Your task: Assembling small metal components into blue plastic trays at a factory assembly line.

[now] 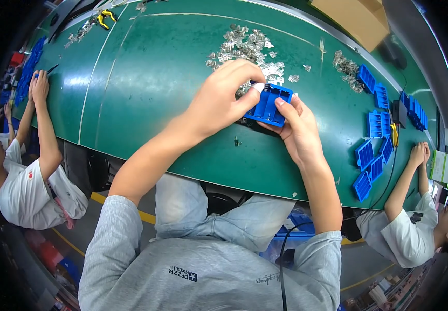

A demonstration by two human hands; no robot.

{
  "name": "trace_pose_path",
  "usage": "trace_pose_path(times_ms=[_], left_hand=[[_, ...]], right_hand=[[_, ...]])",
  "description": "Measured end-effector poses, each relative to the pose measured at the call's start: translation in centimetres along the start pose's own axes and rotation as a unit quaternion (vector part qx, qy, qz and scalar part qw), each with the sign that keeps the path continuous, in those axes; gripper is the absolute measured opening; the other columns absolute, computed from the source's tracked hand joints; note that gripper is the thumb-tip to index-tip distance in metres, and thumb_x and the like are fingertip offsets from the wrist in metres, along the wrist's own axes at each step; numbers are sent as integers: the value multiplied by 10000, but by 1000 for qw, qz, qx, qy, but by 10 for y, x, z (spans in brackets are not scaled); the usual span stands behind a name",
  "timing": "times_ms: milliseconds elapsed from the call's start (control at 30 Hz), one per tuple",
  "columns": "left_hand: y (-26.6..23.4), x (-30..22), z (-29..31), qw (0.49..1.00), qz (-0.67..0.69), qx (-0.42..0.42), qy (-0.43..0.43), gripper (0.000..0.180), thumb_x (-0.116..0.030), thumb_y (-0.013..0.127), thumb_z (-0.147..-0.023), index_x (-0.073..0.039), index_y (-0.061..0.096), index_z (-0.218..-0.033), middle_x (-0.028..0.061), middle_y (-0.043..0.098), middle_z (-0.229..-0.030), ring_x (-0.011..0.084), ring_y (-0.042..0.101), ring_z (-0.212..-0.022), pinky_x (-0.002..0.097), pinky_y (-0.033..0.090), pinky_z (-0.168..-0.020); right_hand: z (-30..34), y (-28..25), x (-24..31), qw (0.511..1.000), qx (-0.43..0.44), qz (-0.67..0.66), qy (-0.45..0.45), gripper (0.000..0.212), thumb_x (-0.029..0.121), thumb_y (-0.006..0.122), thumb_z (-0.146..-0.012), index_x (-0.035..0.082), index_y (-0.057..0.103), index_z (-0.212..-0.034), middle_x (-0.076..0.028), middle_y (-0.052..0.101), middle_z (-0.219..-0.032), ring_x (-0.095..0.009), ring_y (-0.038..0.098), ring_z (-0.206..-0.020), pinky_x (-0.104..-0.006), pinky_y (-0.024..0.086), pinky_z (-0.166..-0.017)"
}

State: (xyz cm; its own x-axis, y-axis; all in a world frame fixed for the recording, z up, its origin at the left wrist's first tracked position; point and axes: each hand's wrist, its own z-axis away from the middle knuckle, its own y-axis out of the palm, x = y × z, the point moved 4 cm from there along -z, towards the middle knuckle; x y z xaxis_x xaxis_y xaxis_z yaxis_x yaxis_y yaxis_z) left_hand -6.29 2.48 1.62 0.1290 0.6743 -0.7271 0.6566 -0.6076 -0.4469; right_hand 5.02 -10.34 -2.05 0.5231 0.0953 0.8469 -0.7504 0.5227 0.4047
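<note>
Over the green table, my right hand (302,129) grips a blue plastic battery case (268,108) by its right side, thumb on the open face. The case is tilted and shows compartments with small dark coils at its far edge. My left hand (223,93) is closed at the far left corner of that case, thumb and finger pinched together. White covers show on its fingertips, and whatever is between them is too small to make out. Beyond the hands lies a loose pile of small shiny metal contact pieces (244,44). One small metal piece (238,141) lies nearer to me.
Several blue cases (373,124) lie along the right, beside a second metal heap (347,70) and a black cable. Yellow-handled pliers (106,18) lie far left; a cardboard box (353,20) stands far right. People sit at both sides, their hands (39,87) on the table.
</note>
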Motion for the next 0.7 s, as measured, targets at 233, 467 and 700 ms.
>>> trace_pose_path(times_ms=[233, 467, 700], left_hand=[[-2, -4, 0, 999, -42, -2, 30, 156, 7, 627, -791, 1, 606, -946, 128, 628, -971, 291, 612, -923, 360, 489, -827], [-1, -7, 1, 996, -74, 18, 41, 190, 19, 636, -761, 0, 606, -947, 134, 628, -969, 298, 611, -921, 367, 497, -817], [-13, -1, -3, 998, -64, -10, 7, 203, 31, 613, -767, -1, 618, -968, 109, 648, -958, 242, 629, -865, 318, 509, -746]], right_hand=[[-2, -5, -7, 1000, 3, -14, 7, 241, 192, 599, -931, 48, 504, -1099, -55, 629, -1013, -130, 659, -888, -348, 591, -771], [0, -4, -7, 1000, 5, -7, 12, 264, 202, 602, -928, 54, 490, -1115, -53, 630, -1011, -132, 660, -890, -346, 586, -775], [2, -3, 5, 999, -16, -46, -13, 217, 181, 630, -915, 87, 436, -936, -70, 594, -935, -135, 629, -848, -358, 573, -776]])
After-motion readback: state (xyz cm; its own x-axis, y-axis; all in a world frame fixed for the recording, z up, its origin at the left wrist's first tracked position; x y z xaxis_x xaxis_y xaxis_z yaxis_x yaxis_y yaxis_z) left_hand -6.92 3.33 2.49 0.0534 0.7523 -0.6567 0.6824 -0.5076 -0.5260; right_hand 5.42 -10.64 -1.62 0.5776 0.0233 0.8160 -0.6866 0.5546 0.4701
